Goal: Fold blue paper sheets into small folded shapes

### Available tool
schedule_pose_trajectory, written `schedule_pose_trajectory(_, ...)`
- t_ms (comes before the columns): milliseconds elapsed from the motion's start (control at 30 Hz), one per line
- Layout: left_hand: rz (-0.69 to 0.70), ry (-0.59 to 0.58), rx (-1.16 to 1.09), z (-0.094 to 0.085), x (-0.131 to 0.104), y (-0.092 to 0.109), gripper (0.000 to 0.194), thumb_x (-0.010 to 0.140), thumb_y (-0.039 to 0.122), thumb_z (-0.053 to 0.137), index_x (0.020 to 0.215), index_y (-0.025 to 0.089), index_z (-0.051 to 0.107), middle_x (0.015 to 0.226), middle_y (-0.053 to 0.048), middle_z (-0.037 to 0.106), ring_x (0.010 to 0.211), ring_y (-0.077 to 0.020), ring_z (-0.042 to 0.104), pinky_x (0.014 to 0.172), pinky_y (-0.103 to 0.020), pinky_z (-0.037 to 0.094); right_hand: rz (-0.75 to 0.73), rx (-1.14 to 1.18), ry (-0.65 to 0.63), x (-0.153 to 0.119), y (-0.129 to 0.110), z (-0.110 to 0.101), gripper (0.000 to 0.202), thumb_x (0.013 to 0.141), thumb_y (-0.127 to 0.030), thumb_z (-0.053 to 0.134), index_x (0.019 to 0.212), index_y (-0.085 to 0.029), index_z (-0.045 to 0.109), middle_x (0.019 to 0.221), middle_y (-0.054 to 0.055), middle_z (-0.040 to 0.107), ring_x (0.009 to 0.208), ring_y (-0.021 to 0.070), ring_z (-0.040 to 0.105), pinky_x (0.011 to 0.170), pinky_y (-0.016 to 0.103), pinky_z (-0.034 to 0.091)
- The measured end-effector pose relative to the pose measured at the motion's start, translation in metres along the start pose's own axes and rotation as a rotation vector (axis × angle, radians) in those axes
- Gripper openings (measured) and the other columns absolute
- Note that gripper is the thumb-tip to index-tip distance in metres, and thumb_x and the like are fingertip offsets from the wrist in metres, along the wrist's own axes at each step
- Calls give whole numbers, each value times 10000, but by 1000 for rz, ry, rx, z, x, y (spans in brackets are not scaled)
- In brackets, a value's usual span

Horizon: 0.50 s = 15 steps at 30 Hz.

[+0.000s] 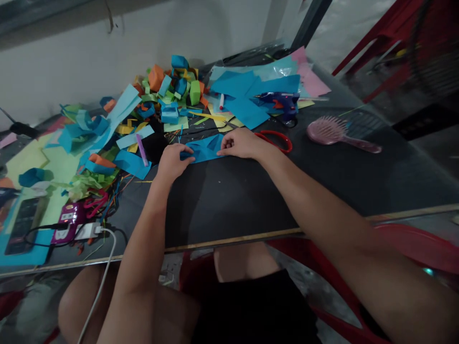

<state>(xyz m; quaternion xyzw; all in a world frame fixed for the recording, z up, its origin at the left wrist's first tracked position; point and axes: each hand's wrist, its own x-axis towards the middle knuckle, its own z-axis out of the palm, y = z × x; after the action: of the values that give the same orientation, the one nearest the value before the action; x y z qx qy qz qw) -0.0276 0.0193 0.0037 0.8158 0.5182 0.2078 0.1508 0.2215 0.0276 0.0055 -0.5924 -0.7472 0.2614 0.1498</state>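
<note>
A creased strip of blue paper [205, 152] lies on the dark table between my two hands. My left hand [172, 163] pinches its left end, fingers over the paper and thumb at the near edge. At the other end my right hand [237, 143] grips the paper between thumb and curled fingers. Red-handled scissors [289, 143] rest just beyond my right wrist, their handle partly hidden by it. A purple stick [141, 150] and a flat blue paper piece [133, 165] are left of my left hand.
Folded paper pieces [156, 79] are heaped at the back. A blue glue gun [285, 102] lies on blue sheets [247, 112]. Right of it is a pink hairbrush [324, 131]. A purple power strip [71, 217], white cable [109, 260] and phone [23, 224] occupy the left front.
</note>
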Motion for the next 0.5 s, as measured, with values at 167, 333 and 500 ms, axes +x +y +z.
schedule_pose_trajectory(167,1,9,53,5,-1,6,114,820,179,729,919,229,759,1097,-52,761,1102,-264,663,1040,-442,494,-38,0,36,1,2,3,242,748,-424,798,790,-188,765,762,65,713,693,178,633,645,343,477)
schedule_pose_trajectory(333,24,-94,295,10,-8,40,331,897,34,494,1002,191,766,1172,-102,746,1157,-294,652,955,-426,548,22,5,73,2,-1,5,183,754,-358,798,773,-176,783,751,77,722,714,192,644,644,345,477)
schedule_pose_trajectory(500,-52,-151,389,28,-19,77,395,910,10,425,1201,11,692,1261,-285,672,1209,-378,643,955,-459,558,63,-6,58,3,-6,5,196,751,-363,803,789,-171,804,750,84,732,703,194,646,648,351,477)
